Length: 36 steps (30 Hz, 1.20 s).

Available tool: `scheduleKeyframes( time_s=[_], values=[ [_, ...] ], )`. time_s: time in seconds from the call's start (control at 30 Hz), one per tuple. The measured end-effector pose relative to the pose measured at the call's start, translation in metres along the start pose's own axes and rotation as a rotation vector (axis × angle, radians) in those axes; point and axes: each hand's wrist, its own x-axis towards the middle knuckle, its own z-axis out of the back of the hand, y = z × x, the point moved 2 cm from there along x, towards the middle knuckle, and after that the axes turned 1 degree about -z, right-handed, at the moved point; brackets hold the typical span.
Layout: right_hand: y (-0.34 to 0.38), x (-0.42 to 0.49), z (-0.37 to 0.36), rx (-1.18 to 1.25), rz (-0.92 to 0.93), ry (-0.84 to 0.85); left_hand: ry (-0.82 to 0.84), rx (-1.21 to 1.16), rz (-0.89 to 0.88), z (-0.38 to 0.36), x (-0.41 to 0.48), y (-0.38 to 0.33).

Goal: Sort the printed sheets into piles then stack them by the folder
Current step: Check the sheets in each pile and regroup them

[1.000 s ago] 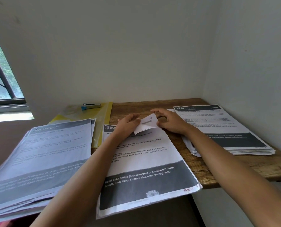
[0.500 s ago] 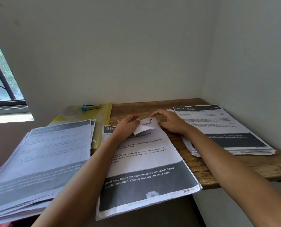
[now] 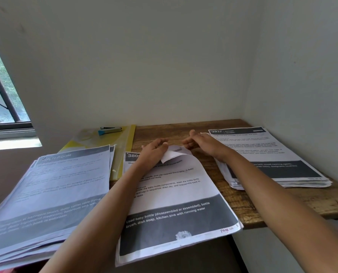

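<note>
Head view: three piles of printed sheets lie on the wooden counter [image 3: 243, 203]. The left pile [image 3: 61, 184] is thick and fanned, and hangs over the near edge. The middle pile [image 3: 174, 219] also overhangs the near edge. The right pile [image 3: 272, 154] sits close to the right wall.

One yellow folder [image 3: 124, 138] lies at the back left, its near part covered by the left pile. One blue-and-grey stapler [image 3: 110, 130] rests on the folder. A window [image 3: 2, 99] shows at the far left.

Both forearms reach across the paper. The left one hides part of the print on the middle pile, and the right one crosses the near left corner of the right pile.

The left hand [image 3: 154, 152] curls its fingers round the folded-back far corner of the top sheet [image 3: 173, 154] on the middle pile. The right hand [image 3: 202, 144] is just beside that corner with its fingers partly bent. Whether it grips the paper cannot be told.
</note>
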Motion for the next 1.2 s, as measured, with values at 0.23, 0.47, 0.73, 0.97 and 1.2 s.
scheduleKeyframes(
  time_s=[0.23,0.47,0.73,0.97,1.2],
  values=[
    [0.002,-0.004,-0.003,-0.135,-0.035,-0.004,-0.001,0.014,0.010,0.001,-0.002,-0.003],
    [0.012,-0.011,0.000,-0.065,0.014,0.055,-0.013,-0.015,0.005,0.001,-0.005,-0.008],
    [0.016,-0.016,-0.007,-0.130,0.181,0.231,0.022,-0.238,0.042,0.004,-0.007,-0.006],
    [0.012,-0.013,-0.007,-0.147,0.178,0.230,0.050,-0.301,0.085,0.005,-0.002,-0.004],
    [-0.005,-0.004,0.001,-0.288,-0.013,-0.055,0.082,-0.296,0.102,0.001,0.001,-0.001]
  ],
)
